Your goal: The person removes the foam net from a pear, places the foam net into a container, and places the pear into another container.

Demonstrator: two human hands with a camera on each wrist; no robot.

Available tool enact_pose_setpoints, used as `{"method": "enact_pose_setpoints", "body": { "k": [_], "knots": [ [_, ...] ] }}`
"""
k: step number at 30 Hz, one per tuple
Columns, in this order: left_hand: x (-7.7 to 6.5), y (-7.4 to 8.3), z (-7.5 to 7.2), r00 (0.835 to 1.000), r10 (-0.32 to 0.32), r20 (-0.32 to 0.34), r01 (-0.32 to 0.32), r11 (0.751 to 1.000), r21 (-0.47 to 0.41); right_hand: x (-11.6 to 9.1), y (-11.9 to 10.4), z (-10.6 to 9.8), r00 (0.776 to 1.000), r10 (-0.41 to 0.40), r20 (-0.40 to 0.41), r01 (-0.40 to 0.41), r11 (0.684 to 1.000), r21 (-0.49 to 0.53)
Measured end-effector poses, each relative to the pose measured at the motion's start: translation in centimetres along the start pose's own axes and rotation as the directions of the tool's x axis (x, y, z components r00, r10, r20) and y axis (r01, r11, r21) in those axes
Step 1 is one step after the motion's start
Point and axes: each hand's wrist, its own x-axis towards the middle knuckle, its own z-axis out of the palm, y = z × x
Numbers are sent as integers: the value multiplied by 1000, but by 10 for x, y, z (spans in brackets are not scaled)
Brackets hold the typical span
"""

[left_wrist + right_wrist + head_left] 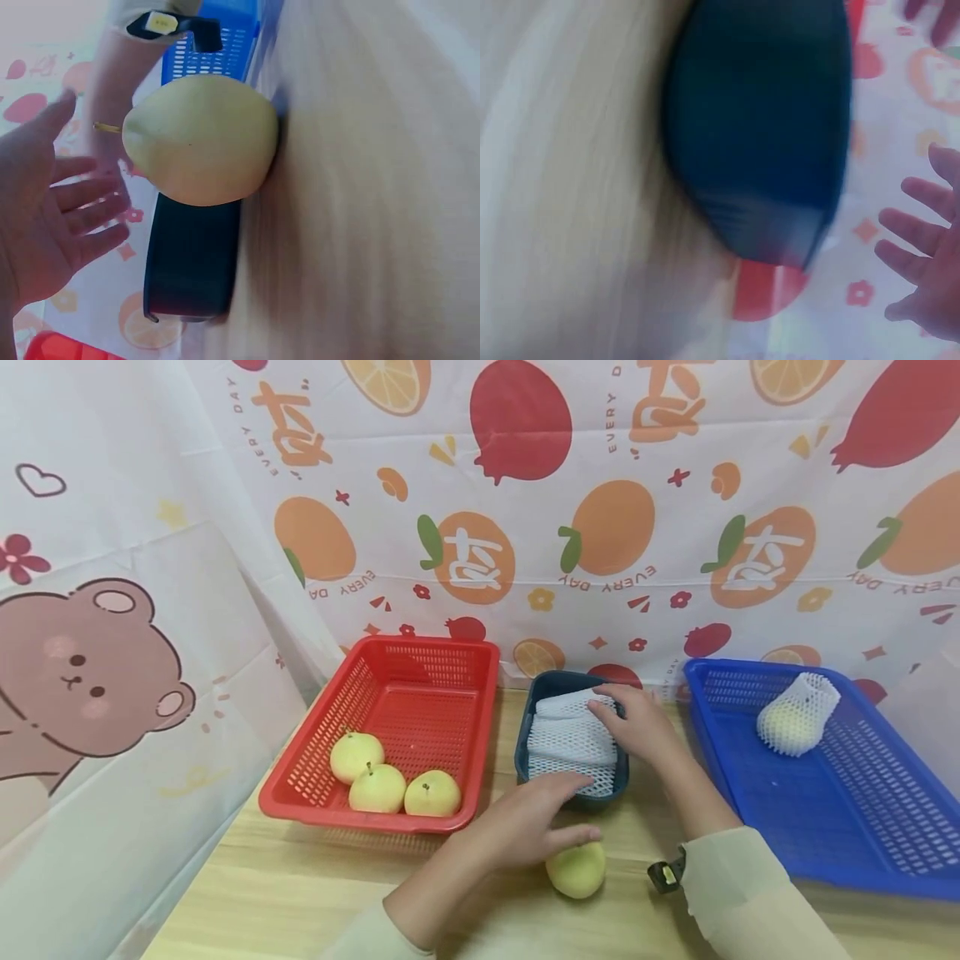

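A yellow pear sits on the table, with my left hand just above and behind it. The fingers of the left hand are spread and loosely bent in the left wrist view, apart from the pear. White foam fruit nets lie in a small dark green basket. My right hand hovers at the basket's upper right, fingertips over the nets; whether they touch cannot be told. In the right wrist view the right hand shows spread fingers and holds nothing.
On the left, a red basket contains three pears. To the right stands a blue basket with one pear in a foam net. A fruit-print cloth hangs behind the wooden table.
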Motion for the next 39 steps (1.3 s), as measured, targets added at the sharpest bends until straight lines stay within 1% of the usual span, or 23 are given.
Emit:
{"method": "enact_pose_setpoints", "body": {
  "k": [2,4,7,9,11,12,14,17,19,20,21,23,27,31,33,36,38,39],
  "knots": [
    [-5,-1,3,999,19,34,-19,1000,1,-12,-3,-4,1000,-10,-1,10,999,50],
    [-9,-3,6,998,25,64,-24,1000,-8,-26,-6,-7,1000,-18,-2,18,995,96],
    [-14,-6,12,994,-8,108,11,1000,-19,-45,-9,-7,999,-46,-4,46,988,145],
    [-16,-9,17,991,-34,131,39,999,-38,-59,-12,-6,996,-84,6,82,980,179],
    [-17,-12,22,987,-54,154,65,996,-63,-70,-13,-3,989,-138,47,125,971,202],
    [-17,-14,24,985,-59,163,74,994,-82,-76,-14,-2,982,-170,80,150,965,213],
    [-17,-17,27,984,-59,169,81,988,-129,-85,-17,0,956,-242,165,197,948,250],
    [-18,-20,28,987,-31,159,62,979,-193,-94,-25,5,893,-342,294,253,919,302],
    [-17,-21,29,989,-7,149,40,975,-221,-97,-30,9,853,-389,348,278,903,328],
    [-17,-22,30,989,4,145,29,973,-228,-98,-33,11,840,-400,365,285,900,331],
    [-17,-22,30,989,11,146,24,971,-238,-99,-35,12,835,-401,377,283,900,331],
    [-17,-23,31,989,20,149,18,968,-252,-99,-37,15,840,-385,382,278,911,306],
    [-18,-25,31,988,25,149,17,961,-276,-99,-37,19,866,-345,362,258,929,266],
    [-19,-25,30,991,44,124,-1,946,-324,-99,-35,19,877,-369,309,288,917,277],
    [-19,-23,28,994,54,93,-17,935,-354,-100,-35,17,889,-377,258,297,906,301],
    [-20,-19,25,998,59,28,-44,923,-383,-101,-37,15,911,-386,147,323,888,328],
    [-21,-15,24,998,62,-14,-62,918,-392,-103,-40,14,918,-392,67,350,876,331],
    [-22,-12,23,998,60,-35,-68,918,-391,-104,-41,14,917,-397,31,366,872,325]
  ]
}}
